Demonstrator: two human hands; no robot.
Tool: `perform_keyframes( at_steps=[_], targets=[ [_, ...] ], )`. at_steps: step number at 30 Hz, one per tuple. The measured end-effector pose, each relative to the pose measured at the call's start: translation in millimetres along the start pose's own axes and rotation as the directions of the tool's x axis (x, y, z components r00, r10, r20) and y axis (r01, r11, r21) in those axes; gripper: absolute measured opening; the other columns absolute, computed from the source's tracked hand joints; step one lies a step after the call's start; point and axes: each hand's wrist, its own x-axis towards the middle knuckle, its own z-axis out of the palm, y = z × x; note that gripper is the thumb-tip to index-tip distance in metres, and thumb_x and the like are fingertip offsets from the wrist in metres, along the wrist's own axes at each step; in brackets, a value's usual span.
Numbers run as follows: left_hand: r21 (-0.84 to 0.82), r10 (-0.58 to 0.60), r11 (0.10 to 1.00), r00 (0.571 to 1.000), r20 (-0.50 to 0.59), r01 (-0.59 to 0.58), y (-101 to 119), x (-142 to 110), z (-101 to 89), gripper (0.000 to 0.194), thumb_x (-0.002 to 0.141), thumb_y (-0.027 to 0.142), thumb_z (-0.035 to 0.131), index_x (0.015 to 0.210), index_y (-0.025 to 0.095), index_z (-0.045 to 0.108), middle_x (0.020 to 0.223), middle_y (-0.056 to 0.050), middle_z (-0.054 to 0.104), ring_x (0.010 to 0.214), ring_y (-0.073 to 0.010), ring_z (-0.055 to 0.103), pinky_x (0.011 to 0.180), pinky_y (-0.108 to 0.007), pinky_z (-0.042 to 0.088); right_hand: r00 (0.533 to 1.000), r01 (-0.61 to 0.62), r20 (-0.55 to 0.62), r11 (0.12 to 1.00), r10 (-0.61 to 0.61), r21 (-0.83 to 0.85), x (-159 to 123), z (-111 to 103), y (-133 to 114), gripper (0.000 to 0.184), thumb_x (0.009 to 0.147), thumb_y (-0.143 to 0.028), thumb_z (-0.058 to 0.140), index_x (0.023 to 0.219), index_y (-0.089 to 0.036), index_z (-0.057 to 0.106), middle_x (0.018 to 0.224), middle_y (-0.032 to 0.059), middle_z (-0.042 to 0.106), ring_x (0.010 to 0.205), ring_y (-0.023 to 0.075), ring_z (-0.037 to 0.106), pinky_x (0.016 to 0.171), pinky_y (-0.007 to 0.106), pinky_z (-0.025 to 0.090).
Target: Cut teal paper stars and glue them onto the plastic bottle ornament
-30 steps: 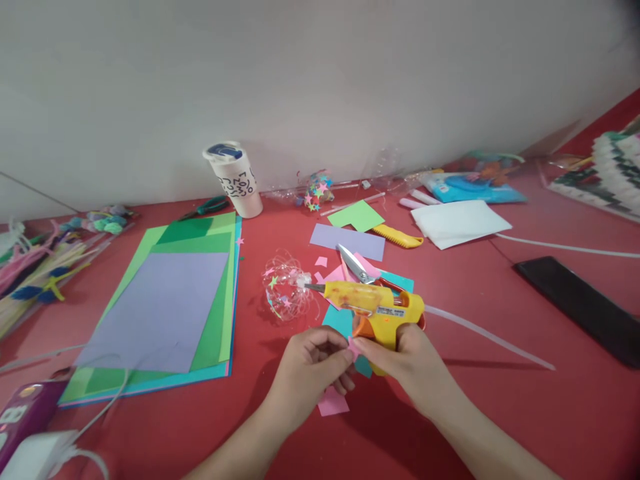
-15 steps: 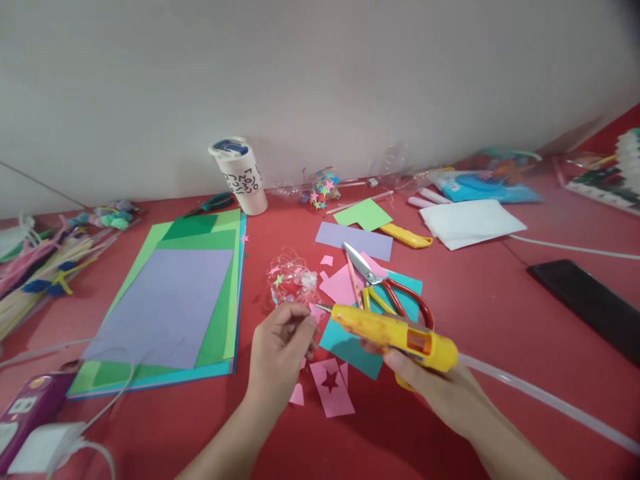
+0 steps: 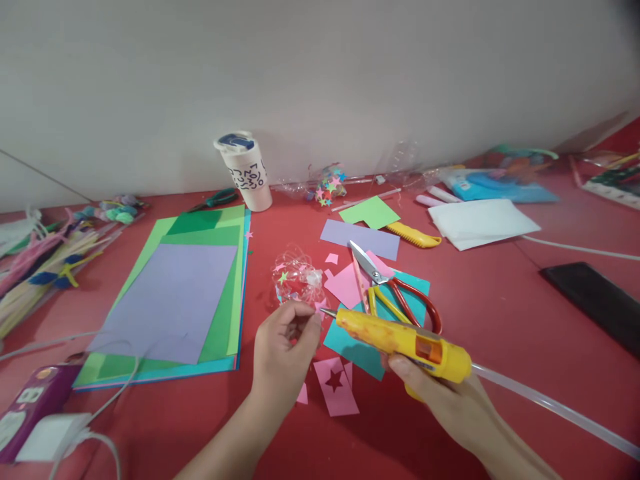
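Note:
Between thumb and fingertips, my left hand [image 3: 285, 353] pinches a small pink paper star [image 3: 321, 307]. My right hand [image 3: 440, 407] is wrapped round a yellow hot glue gun [image 3: 405, 340], whose metal nozzle points left and reaches the star; whether it touches I cannot tell. A clear glue stick [image 3: 550, 403] sticks out of the gun's rear. Just beyond my left hand lies a tangle of clear wire [image 3: 295, 273] with small stars on it. Red-handled scissors [image 3: 373, 267] rest on paper scraps behind the gun. Below it is a pink paper piece [image 3: 336, 393] with a star-shaped cutout.
Coloured paper sheets [image 3: 170, 300] are stacked at left, near a purple device [image 3: 40, 407] with white cables. A white tumbler [image 3: 247, 175] stands by the wall. A yellow cutter [image 3: 415, 235], white folded paper [image 3: 483, 223] and black phone [image 3: 595, 297] lie toward the right.
The glue gun's nozzle has tilted down slightly and now meets the star's edge more closely. The whole view has shifted a little; both hands keep their holds.

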Motion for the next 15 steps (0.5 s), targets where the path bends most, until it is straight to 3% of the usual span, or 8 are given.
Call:
perform_keyframes(
  at_steps=[11, 15],
  targets=[
    [-0.005, -0.004, 1.000, 1.000, -0.030, 0.004, -0.7, -0.1, -0.3, 0.012, 0.077, 0.024, 0.057, 0.066, 0.020, 0.056, 0.058, 0.003, 0.053, 0.050, -0.0103, 0.051, 0.049, -0.022, 0.043, 1.000, -0.020, -0.023, 1.000, 0.019, -0.024, 0.3, 1.2, 1.0, 0.018, 0.069, -0.042, 0.065, 0.067, -0.024, 0.068, 0.059, -0.0007, 0.061, 0.055, 0.0176, 0.054, 0.048, 0.026, 0.045],
    [0.001, 0.043, 0.999, 0.996, -0.072, -0.043, -2.2, -0.6, 0.7, 0.010, 0.075, 0.023, 0.059, 0.065, 0.020, 0.057, 0.059, 0.003, 0.055, 0.051, -0.0105, 0.051, 0.049, -0.022, 0.043, 1.000, -0.022, -0.019, 0.997, 0.020, -0.070, 0.1, 1.8, 0.9, 0.024, 0.071, -0.046, 0.062, 0.072, -0.024, 0.070, 0.063, 0.0019, 0.065, 0.058, 0.0205, 0.057, 0.048, 0.027, 0.045]
  ],
)
